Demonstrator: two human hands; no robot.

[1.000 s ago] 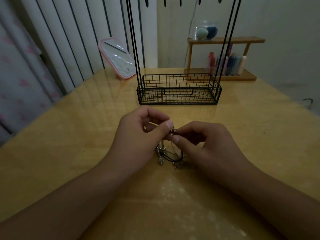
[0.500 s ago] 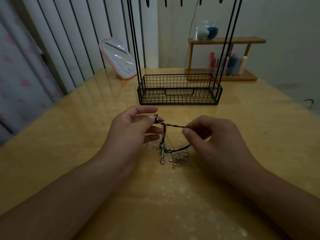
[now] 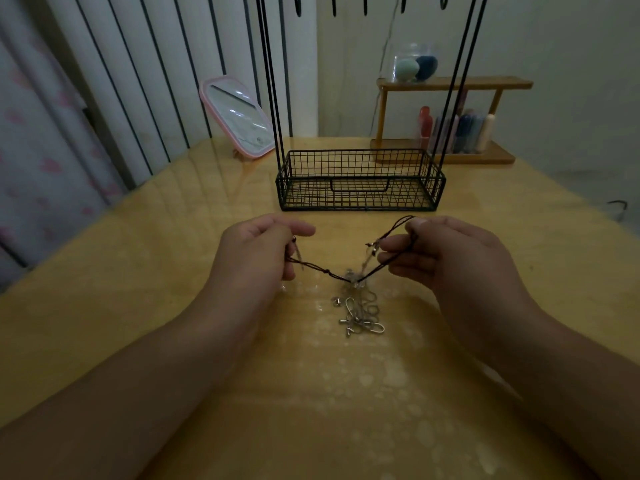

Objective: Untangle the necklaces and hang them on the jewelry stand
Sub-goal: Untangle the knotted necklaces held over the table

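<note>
A dark cord necklace (image 3: 329, 271) stretches in a shallow V between my two hands above the wooden table. My left hand (image 3: 256, 252) pinches one end of the cord, and my right hand (image 3: 440, 252) grips the other end, with a loop sticking up above its fingers. Thin silver chains (image 3: 362, 315) with small pendants hang tangled from the cord's low point and pile on the table. The black wire jewelry stand (image 3: 360, 180) sits just beyond my hands, its basket base holding nothing and its thin uprights rising to hooks at the top edge.
A pink-framed mirror (image 3: 239, 116) leans at the back left of the table (image 3: 138, 271). A wooden shelf (image 3: 450, 84) with cosmetic tubes and a jar of sponges stands at the back right. A striped curtain hangs along the left.
My hands have moved apart, pulling the dark cord out wide. The silver chains have slid down the cord and now trail lower onto the table.
</note>
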